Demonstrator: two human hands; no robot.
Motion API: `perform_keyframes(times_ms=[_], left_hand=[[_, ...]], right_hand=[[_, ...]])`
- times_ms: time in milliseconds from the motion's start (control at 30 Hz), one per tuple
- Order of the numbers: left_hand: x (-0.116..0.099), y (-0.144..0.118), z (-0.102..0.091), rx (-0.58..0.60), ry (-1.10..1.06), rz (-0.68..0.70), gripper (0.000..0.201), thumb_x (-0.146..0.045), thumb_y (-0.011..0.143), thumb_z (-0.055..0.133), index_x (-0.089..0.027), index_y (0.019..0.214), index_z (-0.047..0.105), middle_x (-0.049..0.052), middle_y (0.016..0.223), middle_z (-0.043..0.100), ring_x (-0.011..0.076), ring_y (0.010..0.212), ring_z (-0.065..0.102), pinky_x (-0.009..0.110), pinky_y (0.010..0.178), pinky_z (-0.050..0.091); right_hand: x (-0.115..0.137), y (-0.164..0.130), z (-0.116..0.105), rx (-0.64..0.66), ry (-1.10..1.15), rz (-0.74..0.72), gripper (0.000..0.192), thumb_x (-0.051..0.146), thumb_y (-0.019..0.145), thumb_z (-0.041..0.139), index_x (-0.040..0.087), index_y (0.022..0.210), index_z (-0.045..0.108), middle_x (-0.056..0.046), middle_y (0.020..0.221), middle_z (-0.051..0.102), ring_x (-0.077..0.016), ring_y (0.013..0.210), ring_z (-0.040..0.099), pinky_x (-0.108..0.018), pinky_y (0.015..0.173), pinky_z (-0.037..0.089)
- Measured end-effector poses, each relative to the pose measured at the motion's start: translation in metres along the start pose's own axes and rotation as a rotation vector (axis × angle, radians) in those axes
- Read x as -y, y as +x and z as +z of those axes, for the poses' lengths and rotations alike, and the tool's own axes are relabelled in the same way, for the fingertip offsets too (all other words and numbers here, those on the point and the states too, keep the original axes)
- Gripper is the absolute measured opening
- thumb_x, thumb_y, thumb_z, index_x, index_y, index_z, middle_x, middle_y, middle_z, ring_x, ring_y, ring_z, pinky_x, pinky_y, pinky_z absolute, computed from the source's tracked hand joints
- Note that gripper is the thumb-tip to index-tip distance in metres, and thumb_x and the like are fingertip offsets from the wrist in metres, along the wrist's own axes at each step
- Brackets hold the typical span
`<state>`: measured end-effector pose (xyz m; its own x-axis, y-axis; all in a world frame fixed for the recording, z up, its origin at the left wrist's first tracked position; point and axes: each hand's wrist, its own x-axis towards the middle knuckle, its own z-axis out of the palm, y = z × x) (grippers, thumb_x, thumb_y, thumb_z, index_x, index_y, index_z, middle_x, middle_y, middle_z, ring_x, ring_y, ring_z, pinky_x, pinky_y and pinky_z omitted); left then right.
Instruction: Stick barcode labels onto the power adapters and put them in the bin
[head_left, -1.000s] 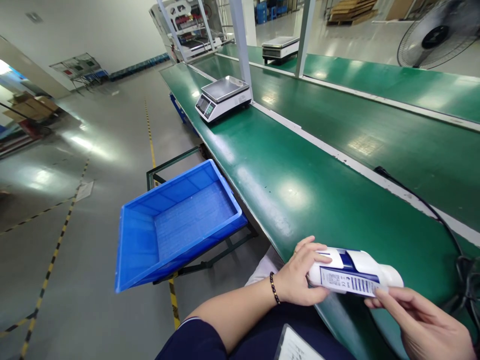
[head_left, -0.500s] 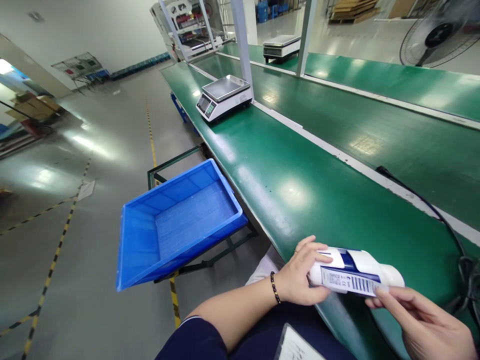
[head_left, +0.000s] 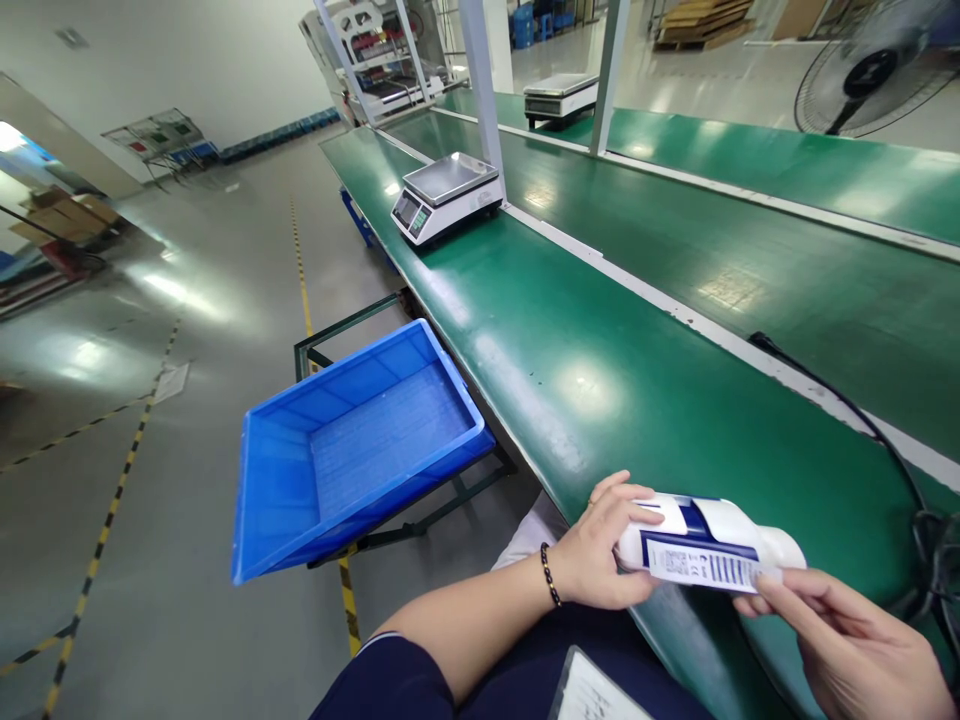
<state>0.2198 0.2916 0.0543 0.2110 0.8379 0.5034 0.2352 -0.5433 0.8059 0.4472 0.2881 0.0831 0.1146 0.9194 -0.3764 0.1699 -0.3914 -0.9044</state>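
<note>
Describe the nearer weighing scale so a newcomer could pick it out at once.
Follow the long green conveyor table away from the hands. The scale sits at its left edge, beside a white post. Unlike the second scale on the far belt, its display faces the aisle.

A white and dark blue bottle [head_left: 709, 545] lies on its side at the near edge of the green belt, its printed barcode label facing up, held at its 2 ends between the person's hands.
</note>
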Motion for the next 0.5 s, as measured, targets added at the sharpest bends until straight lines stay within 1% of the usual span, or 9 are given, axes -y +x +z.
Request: perform_keyframes(times_ms=[133,267,500], left_hand=[[0.000,0.000,0.001,0.000,0.019,0.000,0.053,-0.029,0.064,0.063,-0.018,0.112,0.042,0.012,0.113,0.052,0.0266,0.117,0.049,0.053,0.110,0.026],[-0.001,0.001,0.000,-0.004,0.025,0.000,0.052,-0.030,0.065,0.063,-0.020,0.112,0.043,0.011,0.111,0.054,0.0265,0.115,0.051,0.055,0.108,0.028],[0.000,0.001,0.001,-0.025,0.027,0.032,0.052,-0.030,0.065,0.062,-0.019,0.113,0.044,0.011,0.109,0.055,0.0254,0.115,0.051,0.053,0.109,0.028]], right_hand=[[-0.002,0.000,-0.002,-0.010,-0.069,0.013,0.035,0.046,0.054,0.080,0.019,0.074,0.069,-0.003,0.073,0.070,-0.0161,0.074,0.064,-0.011,0.069,0.051],[0.000,-0.002,-0.001,-0.044,-0.122,0.029,0.036,0.048,0.055,0.078,0.021,0.076,0.069,-0.001,0.073,0.070,-0.0148,0.071,0.064,-0.009,0.066,0.050],[0.012,-0.005,0.006,-0.104,-0.148,0.049,0.040,0.052,0.049,0.079,0.020,0.070,0.070,-0.003,0.068,0.070,-0.0174,0.066,0.065,-0.014,0.061,0.053]])
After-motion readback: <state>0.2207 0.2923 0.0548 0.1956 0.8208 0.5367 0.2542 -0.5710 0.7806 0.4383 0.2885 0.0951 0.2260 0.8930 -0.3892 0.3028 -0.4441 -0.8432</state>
